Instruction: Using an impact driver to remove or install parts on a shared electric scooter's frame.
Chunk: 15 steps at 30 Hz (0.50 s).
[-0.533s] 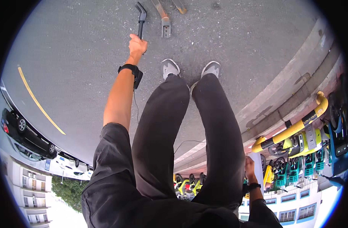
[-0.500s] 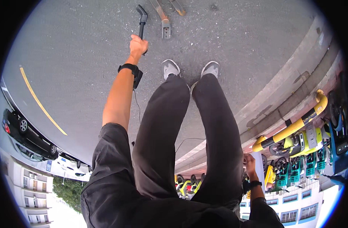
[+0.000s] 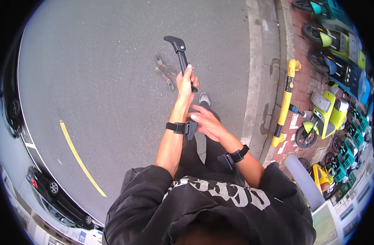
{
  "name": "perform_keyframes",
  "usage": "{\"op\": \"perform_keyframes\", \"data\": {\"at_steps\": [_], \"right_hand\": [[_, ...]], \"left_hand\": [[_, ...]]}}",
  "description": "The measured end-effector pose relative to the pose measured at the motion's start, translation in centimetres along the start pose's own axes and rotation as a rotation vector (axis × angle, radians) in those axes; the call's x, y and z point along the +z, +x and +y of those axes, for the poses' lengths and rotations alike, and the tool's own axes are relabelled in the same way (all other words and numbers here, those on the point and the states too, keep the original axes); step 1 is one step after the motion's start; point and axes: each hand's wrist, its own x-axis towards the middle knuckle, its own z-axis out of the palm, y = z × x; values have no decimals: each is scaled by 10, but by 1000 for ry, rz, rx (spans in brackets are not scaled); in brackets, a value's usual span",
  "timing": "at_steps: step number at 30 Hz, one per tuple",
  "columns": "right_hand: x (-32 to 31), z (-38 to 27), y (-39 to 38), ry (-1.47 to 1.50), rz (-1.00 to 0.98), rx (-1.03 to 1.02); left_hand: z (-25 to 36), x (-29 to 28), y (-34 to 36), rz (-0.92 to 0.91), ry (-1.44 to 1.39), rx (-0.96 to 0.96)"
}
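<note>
My left hand (image 3: pixel 185 83) is closed around a black bar tool (image 3: pixel 180 54), whose wide, angled head points up the picture. My right hand (image 3: pixel 205 122) has its fingers apart and holds nothing; it lies close beside my left wrist, and whether they touch I cannot tell. Black strapped devices are on both wrists. Two slim metal pieces with rusty parts (image 3: pixel 168 83) lie on the asphalt beyond my hands, partly behind my left hand. My grey shoe (image 3: pixel 204 99) shows below the tool, above my dark trousers.
A kerb (image 3: pixel 252 61) runs along the right, with a yellow-and-black tubular barrier (image 3: pixel 285 104) on brick paving. Several parked scooters (image 3: pixel 323 114) stand behind it. Dark cars (image 3: pixel 52 192) line the left side of the road (image 3: pixel 93 81), inside which runs a yellow line (image 3: pixel 81 157).
My view has swung round, putting the kerb upright on the right. The tool in my left hand is more central, and my right hand has risen from beside my leg to my left wrist.
</note>
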Motion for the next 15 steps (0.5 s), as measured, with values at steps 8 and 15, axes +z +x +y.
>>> {"op": "perform_keyframes", "data": {"at_steps": [8, 15], "right_hand": [[84, -13, -175, -285, 302, -615], [89, 10, -299, -284, 594, -849]], "left_hand": [[68, 200, -154, -452, 351, 670], [7, 268, -255, -652, 637, 1115]]}}
